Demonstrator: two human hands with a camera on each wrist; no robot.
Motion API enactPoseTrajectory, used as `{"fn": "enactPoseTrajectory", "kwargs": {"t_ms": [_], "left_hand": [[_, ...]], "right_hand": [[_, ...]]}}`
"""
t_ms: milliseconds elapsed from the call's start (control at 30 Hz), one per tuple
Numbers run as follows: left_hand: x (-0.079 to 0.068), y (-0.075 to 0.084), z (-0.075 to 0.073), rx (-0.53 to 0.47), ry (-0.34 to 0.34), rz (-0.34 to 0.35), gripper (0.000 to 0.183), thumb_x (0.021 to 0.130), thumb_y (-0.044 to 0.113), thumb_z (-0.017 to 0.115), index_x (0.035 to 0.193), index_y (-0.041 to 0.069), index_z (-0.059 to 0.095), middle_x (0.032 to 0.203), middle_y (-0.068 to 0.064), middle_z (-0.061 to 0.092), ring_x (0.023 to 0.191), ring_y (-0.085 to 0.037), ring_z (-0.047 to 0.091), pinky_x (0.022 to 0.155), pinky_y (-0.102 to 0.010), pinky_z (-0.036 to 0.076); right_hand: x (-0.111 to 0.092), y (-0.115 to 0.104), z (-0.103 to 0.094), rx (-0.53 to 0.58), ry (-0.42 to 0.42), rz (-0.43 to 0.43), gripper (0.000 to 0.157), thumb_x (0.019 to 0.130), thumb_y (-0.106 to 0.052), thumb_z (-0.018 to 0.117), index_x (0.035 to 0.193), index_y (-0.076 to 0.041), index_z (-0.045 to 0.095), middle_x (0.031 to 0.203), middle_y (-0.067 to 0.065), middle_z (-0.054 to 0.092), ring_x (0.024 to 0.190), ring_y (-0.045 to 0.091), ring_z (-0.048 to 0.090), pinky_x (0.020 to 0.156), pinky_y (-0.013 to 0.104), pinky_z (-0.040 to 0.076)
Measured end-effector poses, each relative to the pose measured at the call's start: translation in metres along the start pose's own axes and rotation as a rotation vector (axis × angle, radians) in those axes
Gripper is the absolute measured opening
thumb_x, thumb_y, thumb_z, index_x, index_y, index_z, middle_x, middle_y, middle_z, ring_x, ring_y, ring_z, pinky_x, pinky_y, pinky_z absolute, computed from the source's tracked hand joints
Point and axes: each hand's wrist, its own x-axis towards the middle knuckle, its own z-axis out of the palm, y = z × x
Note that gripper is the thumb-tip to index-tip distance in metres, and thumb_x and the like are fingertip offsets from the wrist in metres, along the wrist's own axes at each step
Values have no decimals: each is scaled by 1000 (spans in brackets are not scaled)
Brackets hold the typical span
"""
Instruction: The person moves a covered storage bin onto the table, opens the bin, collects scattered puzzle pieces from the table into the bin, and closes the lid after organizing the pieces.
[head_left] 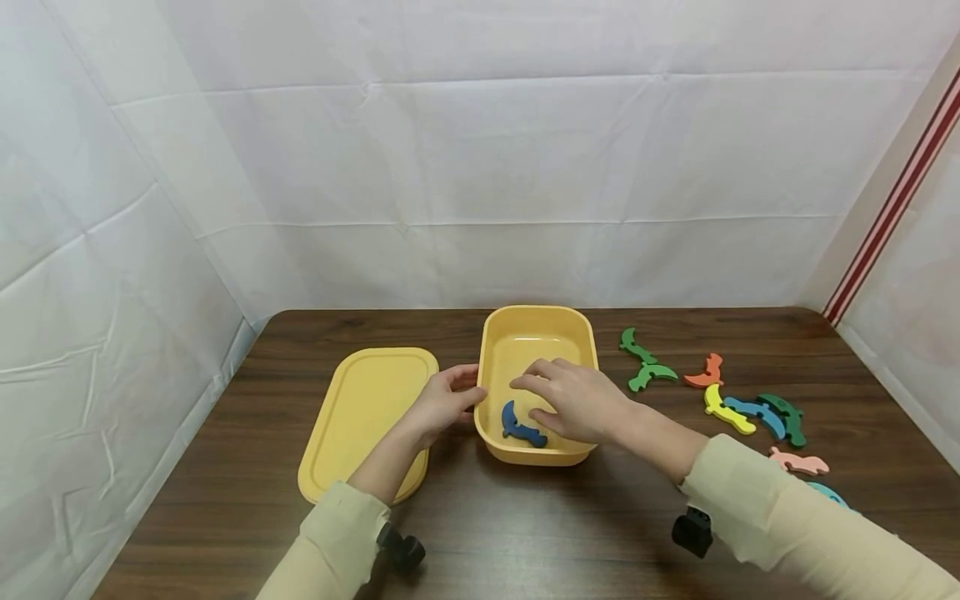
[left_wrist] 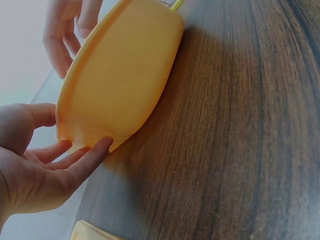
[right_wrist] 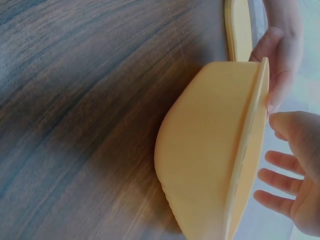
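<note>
A deep yellow plastic box (head_left: 537,457) stands on the table with its top uncovered. My left hand (head_left: 444,403) holds its left side, the thumb at the rim and the fingers against the outer wall. Inside, near the front end, lies a dark blue curved toy piece (head_left: 525,432). My right hand (head_left: 573,402) hovers over the box with fingers spread and slightly bent, nothing between them; the thumb is close to the blue piece in the head view. In the right wrist view, the right hand (right_wrist: 297,170) shows just above the rim.
A flat yellow lid (head_left: 367,408) lies left of the box, partly behind my left forearm. To the right are scattered curved toy pieces: green ones (head_left: 652,375), an orange one (head_left: 707,371), a yellow one (head_left: 729,410), a blue one (head_left: 757,412) and a pink one (head_left: 798,461).
</note>
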Motion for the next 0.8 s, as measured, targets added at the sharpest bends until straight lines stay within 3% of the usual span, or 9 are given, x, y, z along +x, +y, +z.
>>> {"fn": "enactPoseTrajectory", "kwargs": {"t_ms": [267,467,700,800], "left_hand": [[3,-2,0,4,13,-7,46,91,8,55,134,2,43,130,-19,50,110,-31,56,78,-38,55],[1,-2,-1,-13,-1,8,46,91,6,54,135,0,41,131,-22,48,111,-35,55,79,-41,55],[-15,16,1,5,-30,9,48,91,6,52,136,-5,37,133,-26,44,114,-39,52,83,-44,53],[-7,7,-1,-4,-30,3,49,91,6,52,137,-4,37,134,-25,44,114,-38,52,83,-45,52]], "right_hand": [[-3,7,-5,-15,41,-10,37,82,-28,68,117,-18,60,108,0,59,89,16,59,64,28,53],[-8,15,-9,-49,90,-15,37,79,-26,72,114,-17,62,104,0,60,82,14,58,62,25,52],[-16,28,-13,-47,100,13,39,78,-24,73,114,-15,62,104,3,60,85,17,59,65,28,53],[-19,35,-15,-53,94,42,40,79,-26,72,116,-15,61,106,4,60,87,19,59,66,29,53]]}}
